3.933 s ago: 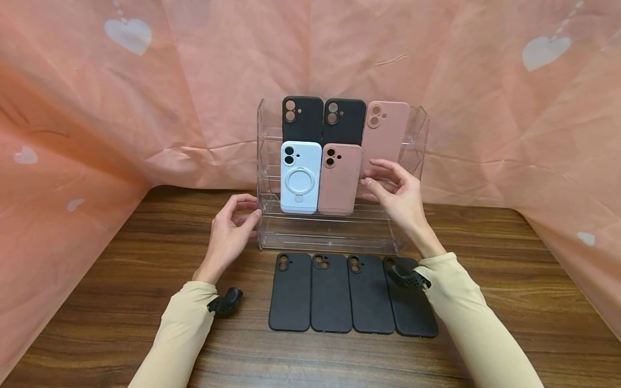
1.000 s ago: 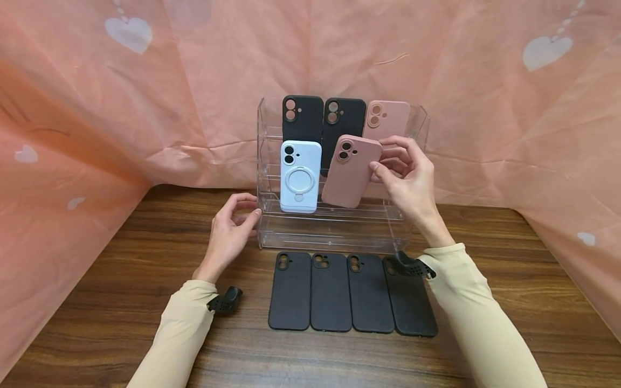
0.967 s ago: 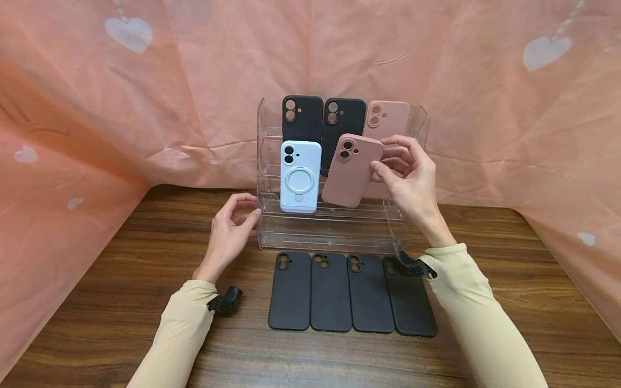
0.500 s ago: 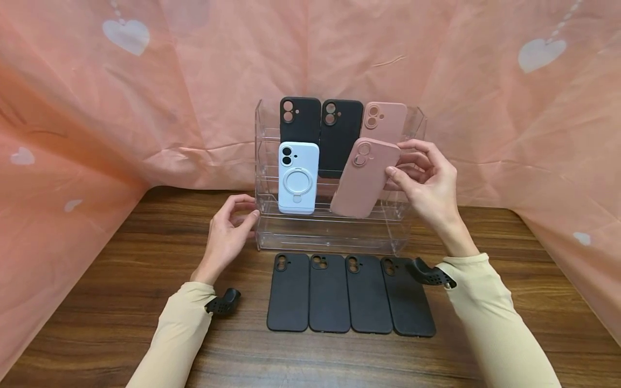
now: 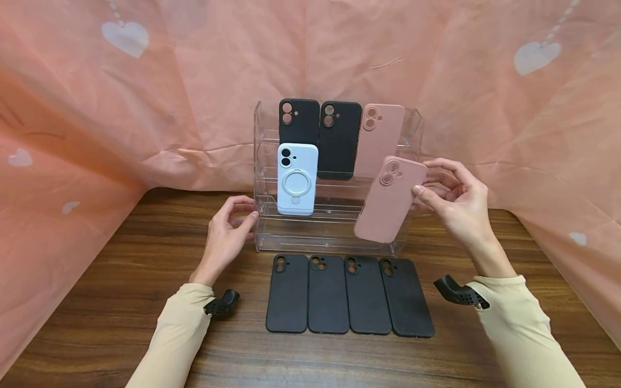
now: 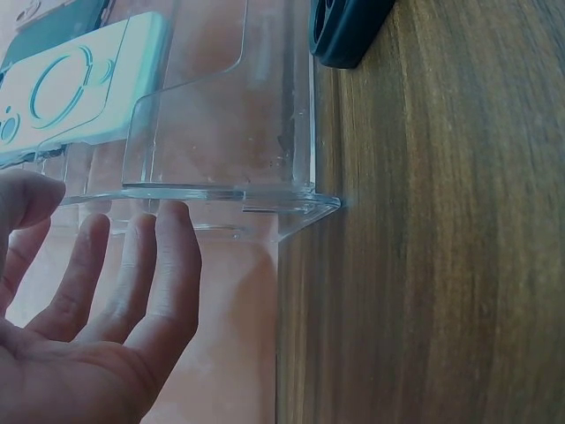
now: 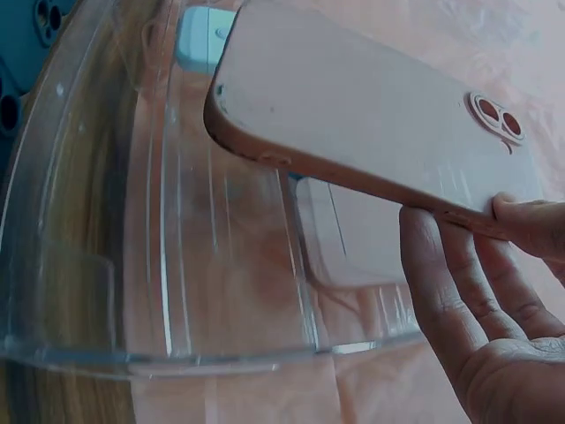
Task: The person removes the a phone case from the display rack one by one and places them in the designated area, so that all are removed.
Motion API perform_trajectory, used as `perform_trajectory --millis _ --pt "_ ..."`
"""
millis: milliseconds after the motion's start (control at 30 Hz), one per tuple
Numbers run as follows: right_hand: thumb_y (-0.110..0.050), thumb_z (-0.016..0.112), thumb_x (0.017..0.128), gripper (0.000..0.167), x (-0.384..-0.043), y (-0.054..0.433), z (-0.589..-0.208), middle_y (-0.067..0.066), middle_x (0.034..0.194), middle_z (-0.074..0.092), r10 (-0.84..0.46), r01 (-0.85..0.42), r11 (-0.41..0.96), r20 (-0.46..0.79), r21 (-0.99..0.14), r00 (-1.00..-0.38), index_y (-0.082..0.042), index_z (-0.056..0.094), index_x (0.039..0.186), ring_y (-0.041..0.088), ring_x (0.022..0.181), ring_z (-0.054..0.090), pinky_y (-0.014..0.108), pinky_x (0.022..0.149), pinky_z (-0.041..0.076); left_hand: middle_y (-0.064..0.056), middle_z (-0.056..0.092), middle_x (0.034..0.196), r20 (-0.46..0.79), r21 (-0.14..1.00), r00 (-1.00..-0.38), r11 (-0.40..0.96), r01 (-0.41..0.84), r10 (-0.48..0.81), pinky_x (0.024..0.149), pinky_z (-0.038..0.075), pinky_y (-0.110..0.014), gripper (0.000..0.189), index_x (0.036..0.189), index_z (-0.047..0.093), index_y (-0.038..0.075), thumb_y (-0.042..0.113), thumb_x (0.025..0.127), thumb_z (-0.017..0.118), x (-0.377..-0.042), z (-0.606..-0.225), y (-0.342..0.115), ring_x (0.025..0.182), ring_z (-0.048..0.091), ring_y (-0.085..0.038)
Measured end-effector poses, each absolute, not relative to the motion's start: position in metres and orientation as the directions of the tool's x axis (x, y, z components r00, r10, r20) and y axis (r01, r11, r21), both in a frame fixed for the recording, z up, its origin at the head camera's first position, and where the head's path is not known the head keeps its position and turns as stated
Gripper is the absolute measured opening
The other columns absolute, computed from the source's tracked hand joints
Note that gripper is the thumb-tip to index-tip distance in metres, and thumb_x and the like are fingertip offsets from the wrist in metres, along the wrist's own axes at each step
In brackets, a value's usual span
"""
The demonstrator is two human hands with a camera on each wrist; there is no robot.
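Note:
My right hand [image 5: 458,199] pinches a pink phone case [image 5: 392,199] by its right edge, thumb on the back face. The case tilts in front of the right part of a clear acrylic display rack [image 5: 310,242], apart from its shelves. At the rack's left side, my left hand [image 5: 228,229] touches the side panel with loosely bent fingers. In the left wrist view, its fingertips [image 6: 172,216] meet the panel's outer face. A white phone case with a ring [image 5: 297,180] stands on a middle tier. Behind are two black cases [image 5: 339,140] and another pink case [image 5: 380,137].
Several black phone cases [image 5: 327,296] lie side by side on the wooden table [image 5: 233,350] before the rack. Pink cloth [image 5: 204,97] with white hearts hangs behind and at both sides. A black wrist mount [image 5: 223,303] sits on each sleeve.
My right hand has taken the pink case from beside the white one, tilted it, and moved it right and down, out from the rack. My left hand stays at the rack's side.

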State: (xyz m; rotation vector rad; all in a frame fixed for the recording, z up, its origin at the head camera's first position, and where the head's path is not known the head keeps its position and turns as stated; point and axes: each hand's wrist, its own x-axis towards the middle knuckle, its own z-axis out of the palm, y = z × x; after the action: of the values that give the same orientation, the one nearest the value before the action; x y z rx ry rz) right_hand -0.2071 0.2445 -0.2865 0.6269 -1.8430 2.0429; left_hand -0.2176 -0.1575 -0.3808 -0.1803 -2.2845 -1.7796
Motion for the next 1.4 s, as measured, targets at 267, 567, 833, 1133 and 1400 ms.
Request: perform_trajectory --millis 267,567,833,1133,1400 --pt "0.028 0.061 0.084 0.048 -0.199 0.261 -0.296 0.01 0.098 0.072 -0.068 -0.49 -0.198 0.511 -0.849 -0.857 0.006 0.059 0.127 0.016 0.079 0.077 0.036 0.063 0.065 -0.014 0.068 0.122 0.263 0.938 -0.963 0.249 0.242 -0.056 0.074 0.066 -0.05 0.03 0.127 0.06 0.011 0.014 0.098 0.068 -0.218 -0.381 -0.157 0.105 0.074 -0.03" --pt "0.029 0.058 0.085 0.047 -0.192 0.275 -0.302 0.01 0.098 0.073 -0.084 -0.449 -0.238 0.479 -0.861 -0.874 0.007 0.058 0.127 0.016 0.079 0.077 0.037 0.064 0.065 -0.014 0.067 0.123 0.254 0.941 -0.966 0.243 0.235 -0.052 0.073 0.066 -0.049 0.028 0.125 0.06 0.009 0.013 0.098 0.068 -0.219 -0.381 -0.158 0.106 0.072 -0.033" --pt "0.031 0.055 0.086 0.048 -0.185 0.288 -0.307 0.011 0.1 0.074 -0.101 -0.425 -0.257 0.461 -0.868 -0.881 0.008 0.057 0.128 0.018 0.08 0.077 0.038 0.063 0.065 -0.014 0.066 0.123 0.251 0.945 -0.967 0.23 0.234 -0.049 0.072 0.066 -0.045 0.028 0.124 0.059 0.009 0.014 0.098 0.068 -0.22 -0.381 -0.158 0.108 0.071 -0.038" --pt "0.031 0.052 0.087 0.048 -0.178 0.306 -0.316 0.011 0.1 0.074 -0.096 -0.395 -0.27 0.433 -0.878 -0.896 0.007 0.057 0.128 0.018 0.079 0.077 0.038 0.064 0.065 -0.015 0.067 0.123 0.252 0.944 -0.966 0.235 0.234 -0.053 0.072 0.066 -0.046 0.027 0.124 0.06 0.009 0.014 0.098 0.068 -0.22 -0.382 -0.157 0.107 0.072 -0.037" --pt "0.033 0.049 0.087 0.05 -0.173 0.324 -0.325 0.012 0.102 0.076 -0.096 -0.376 -0.266 0.412 -0.888 -0.906 0.006 0.058 0.129 0.019 0.081 0.077 0.038 0.064 0.065 -0.014 0.067 0.122 0.269 0.938 -0.961 0.243 0.247 -0.06 0.069 0.066 -0.041 0.026 0.123 0.06 0.011 0.013 0.098 0.068 -0.22 -0.383 -0.157 0.105 0.073 -0.034"
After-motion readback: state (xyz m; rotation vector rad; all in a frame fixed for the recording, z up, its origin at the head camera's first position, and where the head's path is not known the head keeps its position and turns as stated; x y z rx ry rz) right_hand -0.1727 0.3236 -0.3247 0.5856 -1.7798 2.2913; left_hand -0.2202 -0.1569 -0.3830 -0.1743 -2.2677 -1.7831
